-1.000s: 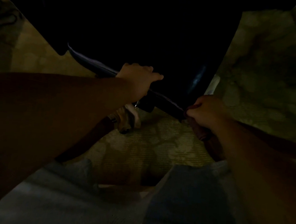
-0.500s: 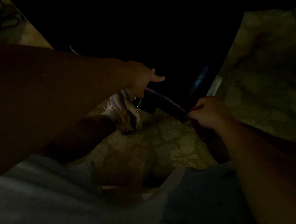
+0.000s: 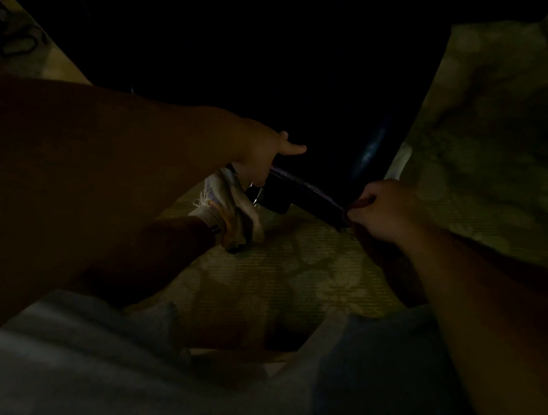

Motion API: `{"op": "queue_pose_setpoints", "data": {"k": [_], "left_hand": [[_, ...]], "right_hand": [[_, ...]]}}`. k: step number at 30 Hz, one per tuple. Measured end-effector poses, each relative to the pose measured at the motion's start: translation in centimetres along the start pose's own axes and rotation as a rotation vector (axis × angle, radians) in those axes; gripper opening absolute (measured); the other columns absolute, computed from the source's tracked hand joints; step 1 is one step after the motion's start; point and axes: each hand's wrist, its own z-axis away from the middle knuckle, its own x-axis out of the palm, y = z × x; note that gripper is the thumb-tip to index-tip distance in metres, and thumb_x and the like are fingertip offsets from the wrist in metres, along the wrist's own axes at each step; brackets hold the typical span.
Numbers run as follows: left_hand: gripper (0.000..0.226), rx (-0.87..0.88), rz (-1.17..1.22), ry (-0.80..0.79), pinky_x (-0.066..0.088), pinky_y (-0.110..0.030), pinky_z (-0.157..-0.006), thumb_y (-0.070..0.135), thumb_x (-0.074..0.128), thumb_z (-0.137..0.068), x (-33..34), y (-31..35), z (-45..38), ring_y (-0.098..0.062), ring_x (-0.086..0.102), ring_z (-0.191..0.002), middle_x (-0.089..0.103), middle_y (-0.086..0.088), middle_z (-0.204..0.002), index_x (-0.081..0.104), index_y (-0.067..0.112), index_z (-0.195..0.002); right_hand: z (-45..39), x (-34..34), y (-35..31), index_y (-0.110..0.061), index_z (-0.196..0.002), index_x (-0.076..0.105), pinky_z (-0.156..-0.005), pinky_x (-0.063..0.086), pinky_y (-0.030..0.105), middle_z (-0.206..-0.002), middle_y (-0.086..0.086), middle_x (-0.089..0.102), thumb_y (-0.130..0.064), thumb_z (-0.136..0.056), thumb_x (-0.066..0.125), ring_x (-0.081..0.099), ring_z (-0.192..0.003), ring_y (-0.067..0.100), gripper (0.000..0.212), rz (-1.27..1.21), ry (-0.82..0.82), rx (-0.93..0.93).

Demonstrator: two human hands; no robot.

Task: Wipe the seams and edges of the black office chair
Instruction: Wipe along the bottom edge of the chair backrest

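Note:
The black office chair (image 3: pixel 248 52) fills the top of the dim view. Its seat edge (image 3: pixel 308 192) runs as a faintly lit strip between my hands. My left hand (image 3: pixel 261 153) grips that edge from above, fingers curled under it and thumb pointing right. My right hand (image 3: pixel 384 208) pinches a dark reddish cloth (image 3: pixel 358 205) against the right end of the edge, at the seat's corner. Most of the cloth is hidden in shadow under my hand.
A patterned carpet (image 3: pixel 292 277) covers the floor below the chair. My light-coloured shoe (image 3: pixel 228 209) stands under the seat edge beside a black chair part (image 3: pixel 275 202). A dark cable (image 3: pixel 19 42) lies on the floor far left. My pale clothing fills the bottom.
My left forearm has swung higher across the view, uncovering my shoe, while the hand stays on the seat edge. My right hand has hardly moved.

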Motion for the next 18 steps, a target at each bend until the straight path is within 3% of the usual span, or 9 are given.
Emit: {"op": "queue_pose_setpoints", "data": {"k": [3,7,11,15,18], "left_hand": [[0.098,0.000,0.025,-0.011,0.054,-0.036,-0.096,0.017,0.065,-0.096,0.13,-0.20,-0.04,-0.023,0.057,-0.123,-0.010,0.000,-0.169,-0.005,0.047,-0.157],[0.095,0.006,0.009,-0.018,0.052,-0.031,-0.090,0.013,0.060,-0.099,0.12,0.01,-0.11,-0.025,0.059,-0.122,-0.012,-0.003,-0.169,-0.007,0.045,-0.157],[0.092,0.020,-0.011,-0.035,0.051,-0.036,-0.097,0.009,0.055,-0.100,0.15,-0.21,-0.53,-0.020,0.054,-0.112,-0.015,-0.006,-0.168,-0.009,0.043,-0.158],[0.092,0.008,-0.022,-0.042,0.050,-0.037,-0.099,0.009,0.054,-0.100,0.20,-0.07,-0.73,-0.021,0.053,-0.111,-0.014,-0.008,-0.169,-0.010,0.043,-0.158],[0.092,0.002,-0.005,-0.043,0.051,-0.039,-0.100,0.009,0.053,-0.099,0.33,-0.18,-0.65,-0.020,0.048,-0.106,-0.013,-0.005,-0.169,-0.009,0.045,-0.157]], "right_hand": [[-0.19,-0.03,-0.10,-0.014,-0.086,0.064,-0.068,0.041,0.028,-0.087,0.002,0.059,-0.026,-0.084,0.068,0.055,-0.082,0.019,0.013,-0.016,0.119,0.007],[-0.40,-0.39,-0.33,-0.009,-0.086,0.068,-0.083,0.045,0.030,-0.086,0.004,0.062,-0.023,-0.082,0.071,0.059,-0.087,0.022,0.015,0.045,-0.028,-0.025],[-0.46,-0.34,-0.28,-0.010,-0.086,0.064,-0.065,0.040,0.026,-0.085,0.002,0.059,-0.023,-0.084,0.068,0.057,-0.083,0.020,0.013,0.002,0.093,-0.018],[-0.53,-0.10,-0.06,-0.021,-0.077,0.062,-0.075,0.042,0.028,-0.083,-0.005,0.057,-0.026,-0.080,0.074,0.056,-0.085,0.017,0.013,0.023,-0.027,-0.027],[-0.60,-0.08,-0.11,-0.016,-0.083,0.062,-0.058,0.034,0.024,-0.080,-0.006,0.050,-0.024,-0.083,0.069,0.051,-0.078,0.014,0.011,0.018,0.127,-0.032]]}}
